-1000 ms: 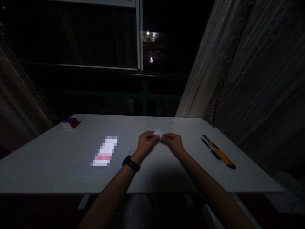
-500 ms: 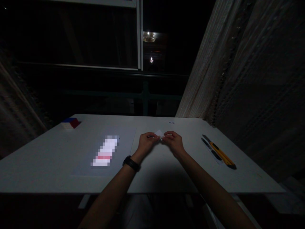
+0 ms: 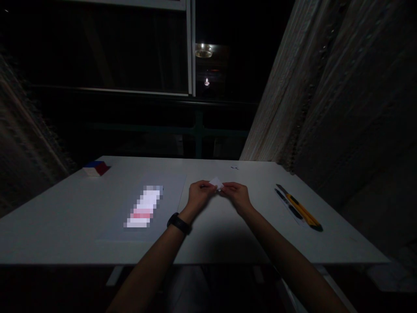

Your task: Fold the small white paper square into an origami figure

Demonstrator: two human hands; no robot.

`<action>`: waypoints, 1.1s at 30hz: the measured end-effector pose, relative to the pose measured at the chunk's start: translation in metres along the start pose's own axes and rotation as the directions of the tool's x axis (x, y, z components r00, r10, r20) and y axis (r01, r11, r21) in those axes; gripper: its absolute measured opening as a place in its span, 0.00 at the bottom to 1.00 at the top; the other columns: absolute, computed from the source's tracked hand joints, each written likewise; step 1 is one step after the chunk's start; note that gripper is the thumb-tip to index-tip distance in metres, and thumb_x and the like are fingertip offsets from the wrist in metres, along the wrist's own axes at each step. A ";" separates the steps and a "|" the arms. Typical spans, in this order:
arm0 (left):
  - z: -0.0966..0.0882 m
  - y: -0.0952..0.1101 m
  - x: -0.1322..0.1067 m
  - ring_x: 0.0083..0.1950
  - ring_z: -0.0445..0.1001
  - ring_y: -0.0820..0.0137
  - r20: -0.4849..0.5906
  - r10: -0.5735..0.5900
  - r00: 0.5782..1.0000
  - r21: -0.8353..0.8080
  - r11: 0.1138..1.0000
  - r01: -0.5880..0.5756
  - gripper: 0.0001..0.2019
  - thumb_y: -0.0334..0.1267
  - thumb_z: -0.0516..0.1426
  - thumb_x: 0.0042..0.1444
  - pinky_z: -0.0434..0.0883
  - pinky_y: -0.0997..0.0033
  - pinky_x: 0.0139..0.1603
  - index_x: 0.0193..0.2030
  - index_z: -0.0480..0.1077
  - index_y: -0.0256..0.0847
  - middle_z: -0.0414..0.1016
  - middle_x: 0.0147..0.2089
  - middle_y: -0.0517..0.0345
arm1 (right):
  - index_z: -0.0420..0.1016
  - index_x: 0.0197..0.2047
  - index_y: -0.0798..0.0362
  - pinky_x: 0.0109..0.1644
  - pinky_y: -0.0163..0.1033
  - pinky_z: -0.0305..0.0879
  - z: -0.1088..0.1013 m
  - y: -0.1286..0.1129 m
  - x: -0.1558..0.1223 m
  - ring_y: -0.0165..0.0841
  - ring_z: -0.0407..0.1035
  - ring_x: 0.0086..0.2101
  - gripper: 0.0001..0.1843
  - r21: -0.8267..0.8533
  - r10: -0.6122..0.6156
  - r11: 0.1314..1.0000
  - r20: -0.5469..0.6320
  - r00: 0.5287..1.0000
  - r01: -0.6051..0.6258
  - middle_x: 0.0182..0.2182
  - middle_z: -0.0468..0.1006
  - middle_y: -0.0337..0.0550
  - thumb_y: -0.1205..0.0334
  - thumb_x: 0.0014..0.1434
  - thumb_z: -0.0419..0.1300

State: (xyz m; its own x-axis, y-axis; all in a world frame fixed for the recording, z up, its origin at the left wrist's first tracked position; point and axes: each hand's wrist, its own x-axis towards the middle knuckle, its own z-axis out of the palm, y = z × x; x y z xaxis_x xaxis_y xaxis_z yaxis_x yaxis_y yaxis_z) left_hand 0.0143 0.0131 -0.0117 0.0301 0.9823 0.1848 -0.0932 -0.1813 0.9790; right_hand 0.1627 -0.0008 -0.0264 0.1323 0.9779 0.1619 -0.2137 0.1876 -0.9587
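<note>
A small folded piece of white paper (image 3: 216,182) is pinched between my two hands, above the middle of the white table. My left hand (image 3: 199,194), below which a black wristband (image 3: 179,223) sits on the wrist, grips the paper's left side with thumb and fingers. From the right, my right hand (image 3: 237,195) pinches its lower right edge, the fingers closed together. The fingertips cover the paper's lower part, and the fold there is too small to make out.
Left of my hands, a lit, pixelated phone-like screen (image 3: 145,206) lies on a large white sheet (image 3: 174,187). A colour cube (image 3: 96,168) sits at the far left. On the right of the table (image 3: 215,248) lie a yellow box cutter (image 3: 302,211) and a pen (image 3: 289,203). Small dark scraps (image 3: 234,168) lie at the back.
My right fingers have shifted slightly on the paper's right edge, and more of the white paper shows above the fingertips. The other things on the table stay in place.
</note>
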 end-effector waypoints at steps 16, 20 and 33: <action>0.000 -0.007 -0.001 0.30 0.71 0.70 0.152 0.042 0.988 -0.011 0.999 -0.040 0.09 0.36 0.63 0.34 0.66 0.73 0.30 0.20 0.70 0.31 0.74 0.31 0.50 | 0.74 0.33 0.55 0.35 0.39 0.70 -0.001 -0.001 -0.002 0.32 0.71 0.27 0.20 0.077 0.020 0.997 -0.021 1.000 -0.018 0.25 0.77 0.42 0.59 0.33 0.69; 0.001 -0.006 -0.002 0.27 0.71 0.70 0.158 -0.017 0.987 -0.074 0.997 0.029 0.10 0.36 0.63 0.33 0.66 0.72 0.29 0.20 0.69 0.31 0.73 0.29 0.50 | 0.74 0.32 0.55 0.34 0.40 0.70 0.000 -0.001 -0.002 0.32 0.71 0.26 0.20 0.088 0.018 0.996 -0.037 0.999 -0.015 0.25 0.77 0.42 0.60 0.33 0.69; 0.001 0.003 -0.005 0.24 0.69 0.75 0.155 -0.096 0.983 -0.158 0.980 0.121 0.23 0.36 0.66 0.30 0.66 0.76 0.25 0.35 0.62 0.38 0.69 0.24 0.64 | 0.74 0.28 0.56 0.25 0.35 0.67 0.000 -0.002 -0.004 0.30 0.68 0.21 0.17 -0.013 0.011 1.000 -0.100 0.995 -0.012 0.19 0.75 0.41 0.60 0.31 0.69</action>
State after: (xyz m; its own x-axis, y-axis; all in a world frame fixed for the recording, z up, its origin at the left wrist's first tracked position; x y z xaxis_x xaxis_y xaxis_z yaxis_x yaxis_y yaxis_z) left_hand 0.0147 0.0079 -0.0097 0.1932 0.9759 0.1011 -0.2454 -0.0517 0.9680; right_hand 0.1622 -0.0047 -0.0250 0.2257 0.9658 0.1274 -0.2028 0.1745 -0.9636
